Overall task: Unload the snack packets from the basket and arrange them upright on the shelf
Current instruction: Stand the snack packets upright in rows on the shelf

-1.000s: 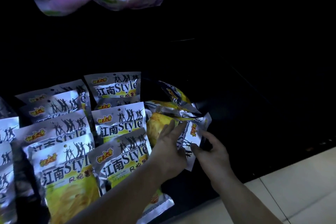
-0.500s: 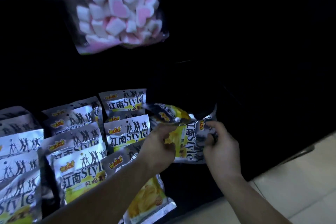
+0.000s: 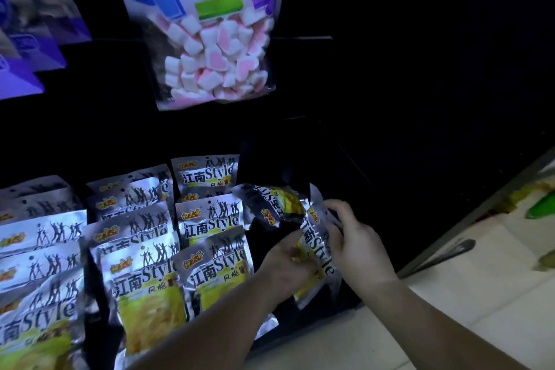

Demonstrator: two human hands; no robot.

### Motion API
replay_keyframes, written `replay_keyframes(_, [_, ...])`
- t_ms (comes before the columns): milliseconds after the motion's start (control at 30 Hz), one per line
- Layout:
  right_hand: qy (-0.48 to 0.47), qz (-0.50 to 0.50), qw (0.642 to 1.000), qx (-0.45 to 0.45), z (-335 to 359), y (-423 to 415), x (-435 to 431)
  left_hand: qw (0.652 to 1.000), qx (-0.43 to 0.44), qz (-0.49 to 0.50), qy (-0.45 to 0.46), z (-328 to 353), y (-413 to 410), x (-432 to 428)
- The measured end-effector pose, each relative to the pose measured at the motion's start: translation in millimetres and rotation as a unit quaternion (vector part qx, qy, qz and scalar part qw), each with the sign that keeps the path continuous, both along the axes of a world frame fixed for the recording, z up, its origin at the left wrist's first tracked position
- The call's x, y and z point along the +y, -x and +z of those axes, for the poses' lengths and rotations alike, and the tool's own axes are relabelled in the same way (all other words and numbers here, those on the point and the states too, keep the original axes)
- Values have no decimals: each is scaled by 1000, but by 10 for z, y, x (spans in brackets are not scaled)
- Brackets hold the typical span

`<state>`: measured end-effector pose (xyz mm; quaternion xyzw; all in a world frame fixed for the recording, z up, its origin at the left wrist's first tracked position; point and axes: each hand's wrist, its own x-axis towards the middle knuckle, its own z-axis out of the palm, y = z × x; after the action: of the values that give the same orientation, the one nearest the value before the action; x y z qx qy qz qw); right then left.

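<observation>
Both hands hold one silver-and-yellow snack packet [image 3: 315, 246], turned sideways over the dark shelf [image 3: 327, 177]. My left hand [image 3: 288, 264] grips its left side, and my right hand [image 3: 354, 243] pinches its right edge. Behind it a second packet [image 3: 273, 204] lies tilted and crumpled. To the left, several matching packets [image 3: 210, 219] stand upright in rows. The basket is out of view.
A bag of pink and white marshmallows [image 3: 216, 60] hangs above the shelf. Purple packs [image 3: 33, 48] hang at upper left. Pale floor tiles [image 3: 480, 294] lie to the right, with a green object [image 3: 540, 204] at the far edge.
Both hands closed on the packet and turned it sideways, lifting it slightly. The camera tilted up, bringing the marshmallow bag fully into view.
</observation>
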<state>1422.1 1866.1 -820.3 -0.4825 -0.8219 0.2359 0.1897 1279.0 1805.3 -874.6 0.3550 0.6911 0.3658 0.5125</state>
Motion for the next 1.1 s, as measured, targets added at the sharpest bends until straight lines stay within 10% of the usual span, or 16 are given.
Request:
replay_keyframes(300, [57,-37,994,87,-227,-174,-166,997,3,37,70,-126,-101,-105])
replay_keyframes(433, [-13,-33,996,87,-195,-228,-151,988,-132,69,45,-240,-169,-66])
replay_keyframes(667, [-244,59,968,-24,-95,-217,-212,988,-119,23,97,-175,-296,-58])
replay_keyframes(933, [144,28,982,115,-348,-26,-237,977,-143,152,43,-44,43,-80])
replay_keyframes(1100, [142,-26,980,134,-446,173,-138,965,-19,256,-55,11,416,79])
